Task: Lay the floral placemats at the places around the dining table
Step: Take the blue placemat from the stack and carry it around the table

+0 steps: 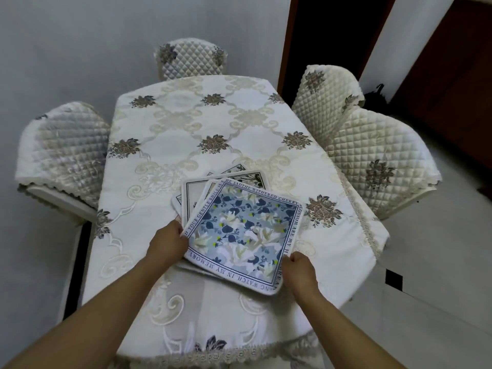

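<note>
Currently, the square blue-and-white floral fabric placemat (241, 230) tops a fanned stack (195, 191) on the cream embroidered tablecloth (186, 129). The left hand (167, 241) grips its left edge; the right hand (299, 270) pinches its near corner. Advise separating one mat only, lifting flat.

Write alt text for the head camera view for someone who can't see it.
The left hand and right hand grip a fanned stack of placemats, blue one on top, on a clothed table. Four quilted chairs surround it.

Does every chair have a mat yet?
No, the placemats all lie in one stack on the table, the left hand and right hand holding the blue top placemat.
</note>
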Motion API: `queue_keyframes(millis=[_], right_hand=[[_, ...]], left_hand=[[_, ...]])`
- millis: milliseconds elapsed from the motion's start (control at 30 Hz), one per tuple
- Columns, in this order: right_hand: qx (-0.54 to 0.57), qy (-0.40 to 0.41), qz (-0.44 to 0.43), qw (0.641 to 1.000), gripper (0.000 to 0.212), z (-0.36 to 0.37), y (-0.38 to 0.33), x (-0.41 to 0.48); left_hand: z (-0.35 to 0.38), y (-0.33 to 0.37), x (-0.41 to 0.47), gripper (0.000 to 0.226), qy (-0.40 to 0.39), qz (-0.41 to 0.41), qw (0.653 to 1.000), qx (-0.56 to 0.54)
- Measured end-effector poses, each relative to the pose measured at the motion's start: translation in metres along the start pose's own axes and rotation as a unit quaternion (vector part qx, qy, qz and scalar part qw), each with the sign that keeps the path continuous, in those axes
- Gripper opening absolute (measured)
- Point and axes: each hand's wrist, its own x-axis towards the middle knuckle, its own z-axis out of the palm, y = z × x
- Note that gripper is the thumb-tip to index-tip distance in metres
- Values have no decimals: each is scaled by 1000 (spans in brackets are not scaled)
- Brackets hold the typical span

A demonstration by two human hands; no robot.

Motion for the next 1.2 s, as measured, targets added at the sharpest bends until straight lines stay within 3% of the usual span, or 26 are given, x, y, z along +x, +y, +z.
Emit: queue_keyframes(millis=[200, 433, 800, 1200], right_hand=[[-150, 85, -99, 980, 23, -21, -8, -22], [-221, 135, -164, 952, 22, -73, -25, -78], [-202, 230, -179, 935, 22, -198, -31, -177], [-160, 256, -165, 939, 22, -358, 44, -203]], left_hand=[[-8, -11, -41, 12, -91, -32, 993, -63], [-44, -8, -126, 19, -22, 77, 994, -76], [-94, 44, -267, 22, -9, 198, 956, -215], [-57, 177, -362, 28, 26, 287, 940, -181]])
